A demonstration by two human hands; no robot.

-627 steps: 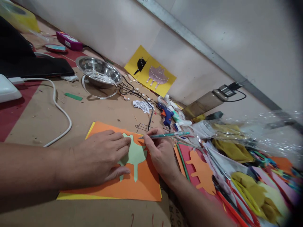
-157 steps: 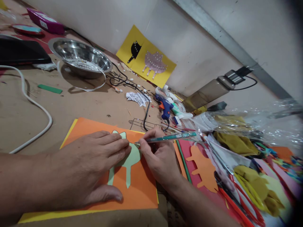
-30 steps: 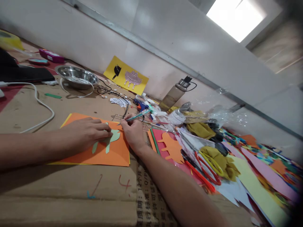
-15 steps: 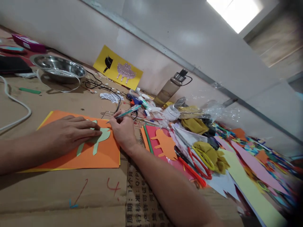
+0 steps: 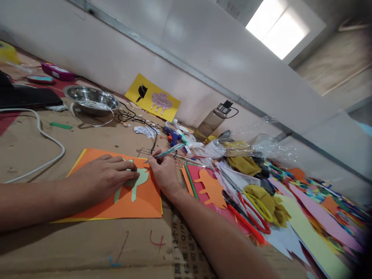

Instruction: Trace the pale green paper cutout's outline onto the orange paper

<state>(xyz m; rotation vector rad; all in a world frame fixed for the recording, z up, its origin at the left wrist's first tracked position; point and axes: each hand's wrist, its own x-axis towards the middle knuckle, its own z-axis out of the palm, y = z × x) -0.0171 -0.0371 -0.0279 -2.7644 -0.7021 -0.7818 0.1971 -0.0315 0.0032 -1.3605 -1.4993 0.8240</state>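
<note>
My left hand (image 5: pixel 112 174) lies flat with fingers stretched out, pressing a pale green paper cutout (image 5: pixel 141 179) onto an orange sheet (image 5: pixel 139 207). Part of the cutout is hidden beneath those fingers. A yellow sheet (image 5: pixel 76 159) shows along the edges below the orange one. At the sheet's upper right corner, my right hand (image 5: pixel 164 170) grips a teal pen (image 5: pixel 173 149) between thumb and fingers. The pen's tip points left, close to the cutout's upper right end; whether it touches paper I cannot tell.
To the right lie an orange cutout (image 5: pixel 210 186) on coloured sheets, red-handled scissors (image 5: pixel 255 217) and yellow cloth (image 5: pixel 269 203). Behind are a glue gun (image 5: pixel 173 136), a bottle (image 5: pixel 212 122), a metal bowl (image 5: pixel 93 99) and a decorated yellow card (image 5: pixel 136 83). A white cable (image 5: pixel 59 149) curves at left.
The camera view has turned, so everything sits lower and further right. Both hands keep nearly the same places on the sheet, the pen still in my right hand.
</note>
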